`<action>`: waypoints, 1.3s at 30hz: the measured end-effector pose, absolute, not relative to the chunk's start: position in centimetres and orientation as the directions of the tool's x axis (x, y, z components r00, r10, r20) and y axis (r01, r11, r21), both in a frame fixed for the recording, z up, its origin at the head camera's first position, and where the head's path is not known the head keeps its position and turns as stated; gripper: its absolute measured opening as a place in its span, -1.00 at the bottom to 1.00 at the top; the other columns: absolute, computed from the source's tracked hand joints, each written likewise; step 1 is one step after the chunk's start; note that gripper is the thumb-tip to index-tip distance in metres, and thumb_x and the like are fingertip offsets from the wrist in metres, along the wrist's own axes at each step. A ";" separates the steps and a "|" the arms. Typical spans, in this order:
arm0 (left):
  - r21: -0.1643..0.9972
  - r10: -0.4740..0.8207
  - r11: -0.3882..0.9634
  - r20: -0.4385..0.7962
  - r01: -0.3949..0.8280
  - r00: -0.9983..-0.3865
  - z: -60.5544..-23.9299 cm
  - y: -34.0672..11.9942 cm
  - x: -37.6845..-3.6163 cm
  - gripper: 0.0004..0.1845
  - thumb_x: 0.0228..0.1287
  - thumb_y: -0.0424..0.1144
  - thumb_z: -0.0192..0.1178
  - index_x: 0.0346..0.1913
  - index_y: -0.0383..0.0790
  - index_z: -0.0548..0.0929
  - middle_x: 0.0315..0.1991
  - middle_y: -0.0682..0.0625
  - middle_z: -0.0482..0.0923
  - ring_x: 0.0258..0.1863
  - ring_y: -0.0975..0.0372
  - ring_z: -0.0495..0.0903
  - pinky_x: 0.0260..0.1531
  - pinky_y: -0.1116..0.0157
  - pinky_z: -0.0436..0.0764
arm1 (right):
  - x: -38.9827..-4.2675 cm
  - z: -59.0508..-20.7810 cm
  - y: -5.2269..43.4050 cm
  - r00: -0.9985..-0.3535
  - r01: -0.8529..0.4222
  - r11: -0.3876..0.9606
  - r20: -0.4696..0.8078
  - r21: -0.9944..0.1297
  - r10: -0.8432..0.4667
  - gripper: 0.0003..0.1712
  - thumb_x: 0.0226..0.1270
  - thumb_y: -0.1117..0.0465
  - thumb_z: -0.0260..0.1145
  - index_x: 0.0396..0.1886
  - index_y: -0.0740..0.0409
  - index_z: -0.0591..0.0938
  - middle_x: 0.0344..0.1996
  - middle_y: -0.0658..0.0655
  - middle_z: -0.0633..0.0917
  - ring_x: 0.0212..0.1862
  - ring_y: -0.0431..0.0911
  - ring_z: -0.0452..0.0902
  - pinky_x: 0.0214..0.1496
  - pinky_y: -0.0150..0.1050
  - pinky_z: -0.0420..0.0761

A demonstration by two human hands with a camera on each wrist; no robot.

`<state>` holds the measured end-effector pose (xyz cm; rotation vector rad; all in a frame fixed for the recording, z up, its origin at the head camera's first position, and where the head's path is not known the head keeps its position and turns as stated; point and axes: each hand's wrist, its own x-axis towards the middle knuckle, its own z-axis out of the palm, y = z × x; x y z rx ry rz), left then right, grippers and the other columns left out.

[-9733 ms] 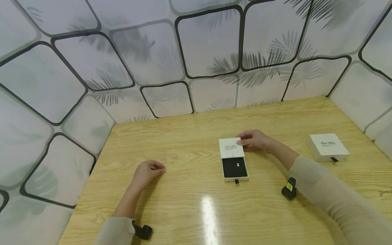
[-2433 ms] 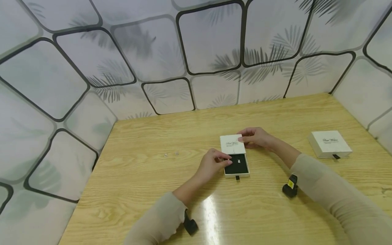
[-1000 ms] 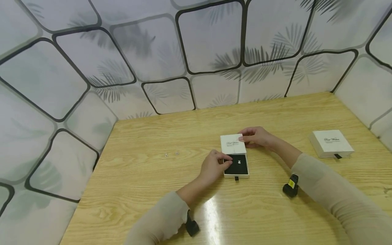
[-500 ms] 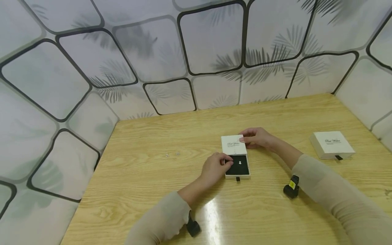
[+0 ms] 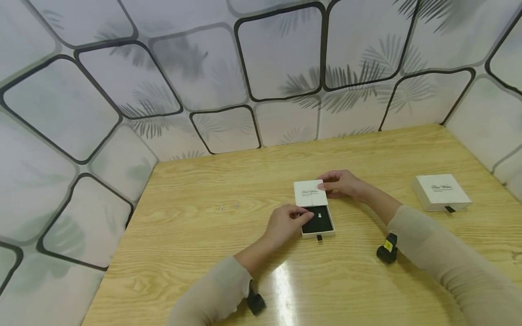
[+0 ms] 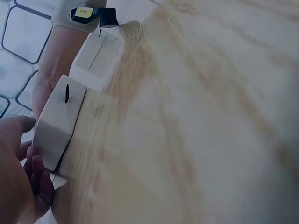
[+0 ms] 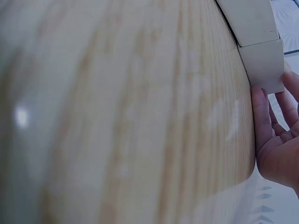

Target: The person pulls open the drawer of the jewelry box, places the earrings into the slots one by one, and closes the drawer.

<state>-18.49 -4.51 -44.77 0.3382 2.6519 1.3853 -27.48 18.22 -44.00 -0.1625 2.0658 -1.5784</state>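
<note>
A small white jewelry box (image 5: 311, 193) lies on the table with its drawer (image 5: 318, 235) pulled toward me. A silvery stud-like piece of jewelry (image 5: 320, 215) sits on the drawer's black insert (image 5: 322, 225). My right hand (image 5: 343, 183) grips the box's sleeve at its far right corner, thumb on top and fingers down the side. My left hand (image 5: 286, 222) reaches over the drawer's left edge, thumb and index finger bent close over the insert; I cannot tell what lies between these fingertips. In the left wrist view, its other fingers (image 6: 39, 172) curl beside the box.
Two tiny shiny pieces of jewelry, a left one (image 5: 222, 208) and a right one (image 5: 236, 205), lie on the wooden table (image 5: 183, 253) to the left. A second, closed white box (image 5: 442, 192) stands at the right. Patterned panels (image 5: 281, 122) border the table behind and at both sides.
Since the oldest frame, my left hand has come from the loose jewelry at the left to the drawer. Lately its thumb has shifted slightly right over the insert. My right hand keeps its hold.
</note>
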 end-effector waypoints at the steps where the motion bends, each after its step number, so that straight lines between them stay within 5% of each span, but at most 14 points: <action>1: 0.834 0.250 0.537 -0.014 0.126 -0.968 -44.8 -4.6 -18.5 -0.75 0.18 0.00 0.29 -0.25 -0.09 0.77 -0.46 0.14 0.54 -0.47 0.40 0.43 -0.49 0.48 0.45 | -27.5 -44.0 18.2 -0.854 0.221 0.309 -0.337 -0.925 -0.398 -0.36 0.24 0.09 0.35 0.21 0.34 0.42 -0.01 0.18 0.57 -0.13 -0.16 0.61 -0.03 -0.22 0.65; 16: 0.954 0.231 0.298 -0.027 0.045 -0.973 -43.4 -5.5 -17.8 -0.82 0.16 -0.22 0.31 -0.37 -0.32 0.73 -0.54 0.00 0.62 -0.56 0.39 0.48 -0.56 0.52 0.44 | -27.5 -44.2 18.2 -0.856 0.221 0.314 -0.338 -0.923 -0.392 -0.39 0.24 0.11 0.35 0.19 0.35 0.44 -0.04 0.15 0.58 -0.15 -0.19 0.59 -0.04 -0.23 0.65; 23: 0.977 0.304 0.200 -0.135 -0.075 -0.943 -43.0 -5.6 -16.8 -0.75 0.20 -0.25 0.28 -0.42 -0.44 0.68 -0.62 -0.03 0.61 -0.66 0.35 0.49 -0.61 0.47 0.53 | -27.6 -44.3 18.2 -0.855 0.227 0.310 -0.342 -0.923 -0.391 -0.40 0.25 0.11 0.35 0.19 0.34 0.44 -0.04 0.15 0.58 -0.15 -0.19 0.60 -0.04 -0.24 0.65; 32: 0.959 0.346 0.134 -0.283 -0.251 -0.895 -42.6 -5.7 -15.6 -0.69 0.23 -0.23 0.24 -0.30 -0.54 0.66 -0.46 -0.27 0.69 -0.60 0.31 0.64 -0.55 0.35 0.66 | -27.5 -44.2 18.1 -0.854 0.229 0.301 -0.339 -0.926 -0.395 -0.39 0.25 0.13 0.35 0.19 0.36 0.42 -0.02 0.19 0.57 -0.14 -0.18 0.60 -0.03 -0.22 0.65; 39: 0.896 0.369 0.052 -0.428 -0.442 -0.825 -42.4 -5.4 -14.9 -0.70 0.25 -0.25 0.21 -0.18 -0.51 0.66 -0.39 -0.21 0.71 -0.51 0.27 0.68 -0.42 0.30 0.70 | -27.4 -44.0 18.1 -0.856 0.230 0.307 -0.342 -0.924 -0.388 -0.40 0.26 0.13 0.34 0.19 0.36 0.42 -0.02 0.18 0.57 -0.14 -0.18 0.60 -0.04 -0.23 0.65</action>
